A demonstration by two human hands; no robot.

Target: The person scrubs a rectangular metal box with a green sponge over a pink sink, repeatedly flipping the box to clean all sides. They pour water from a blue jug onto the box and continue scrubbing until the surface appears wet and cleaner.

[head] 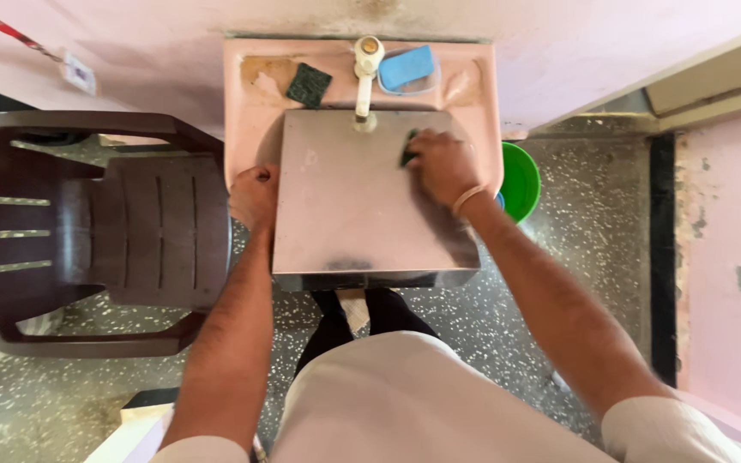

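Steel, flat and grey: a square steel tray (362,197) lying across the pink basin (246,111), under the tap (365,77). Right hand (443,167) closed on a dark green scrub pad (408,147), pressed flat to the tray's far right corner, just right of the tap. Left hand (255,195) clamped on the tray's left edge, fingers curled round the rim, bracing it.

Best done, by the look of it, with firm left-side grip so the tray cannot slide on the basin, and short overlapping strokes with the pad kept flat rather than on its edge; dull smear near the tray's near edge likely to need attention.

Outward from the tray: second dark scrub pad (309,85) on the basin ledge left of the tap, blue soap dish (406,67) right of it. Green bucket (521,180) on the floor beside the tray's right edge. Brown plastic chair (130,227) to the tray's left, on speckled floor (593,223).
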